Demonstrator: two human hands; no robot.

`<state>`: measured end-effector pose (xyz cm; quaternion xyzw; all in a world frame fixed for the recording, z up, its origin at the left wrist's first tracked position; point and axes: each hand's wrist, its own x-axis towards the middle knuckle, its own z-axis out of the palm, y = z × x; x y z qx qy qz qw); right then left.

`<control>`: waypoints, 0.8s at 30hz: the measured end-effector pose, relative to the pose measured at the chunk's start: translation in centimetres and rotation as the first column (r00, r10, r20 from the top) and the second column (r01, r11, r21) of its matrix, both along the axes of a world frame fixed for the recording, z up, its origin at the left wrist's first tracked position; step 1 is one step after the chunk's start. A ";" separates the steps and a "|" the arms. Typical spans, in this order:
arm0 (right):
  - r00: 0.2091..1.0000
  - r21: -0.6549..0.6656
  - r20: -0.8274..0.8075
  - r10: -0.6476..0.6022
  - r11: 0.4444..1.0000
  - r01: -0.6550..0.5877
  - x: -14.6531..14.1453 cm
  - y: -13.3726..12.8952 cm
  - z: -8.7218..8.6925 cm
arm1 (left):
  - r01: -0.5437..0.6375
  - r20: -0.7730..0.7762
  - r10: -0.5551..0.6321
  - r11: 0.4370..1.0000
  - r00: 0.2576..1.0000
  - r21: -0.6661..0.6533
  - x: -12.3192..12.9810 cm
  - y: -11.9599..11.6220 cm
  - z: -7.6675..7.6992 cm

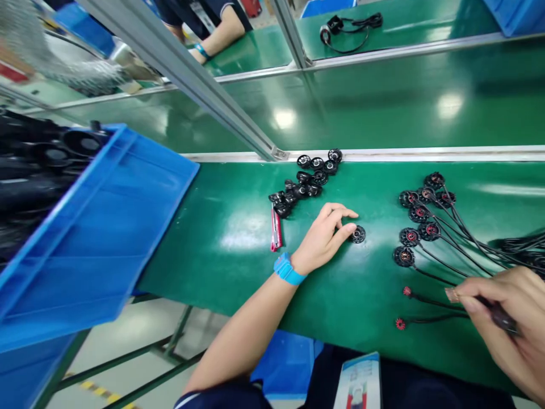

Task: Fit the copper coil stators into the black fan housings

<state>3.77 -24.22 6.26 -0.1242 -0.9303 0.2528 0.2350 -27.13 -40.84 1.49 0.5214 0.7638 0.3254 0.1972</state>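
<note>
My left hand [327, 236], with a blue wrist strap, reaches over the green table. Its fingers are apart, and the thumb tip overlaps the edge of a black round motor housing [358, 234] lying there. Closed at the right edge, my right hand [506, 318] holds a dark, rod-like piece [504, 319]. A small copper-coloured part [452, 294] shows at its fingertips; whether the two are joined is unclear. Nearby lie two cables with red star-shaped ends [400, 324]. Beyond them rest several black discs with red-and-copper centres [403, 256], each on a cable.
Several loose black round parts [302, 190] lie by a red box cutter [276, 230]. A tilted blue crate [140, 176] with black parts stands at left. A metal post [204, 96] slants down to the table's back rail. Across it, a person's arm [223, 34] rests.
</note>
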 end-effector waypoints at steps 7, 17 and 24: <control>0.984 0.329 0.148 0.094 0.934 -0.139 -2.3 -0.6 -1.3 | 0.123 0.081 -0.125 0.992 0.989 0.034 1.6 -1.3 0.2; 0.962 0.293 0.223 0.155 0.931 -0.218 -1.2 -1.4 -1.3 | 0.531 0.035 -0.530 0.847 0.847 -0.029 5.8 2.1 0.5; 0.964 0.434 0.219 0.148 0.871 -0.232 -2.0 -0.9 0.0 | 0.587 0.015 -0.587 0.809 0.809 -0.011 6.9 4.1 1.1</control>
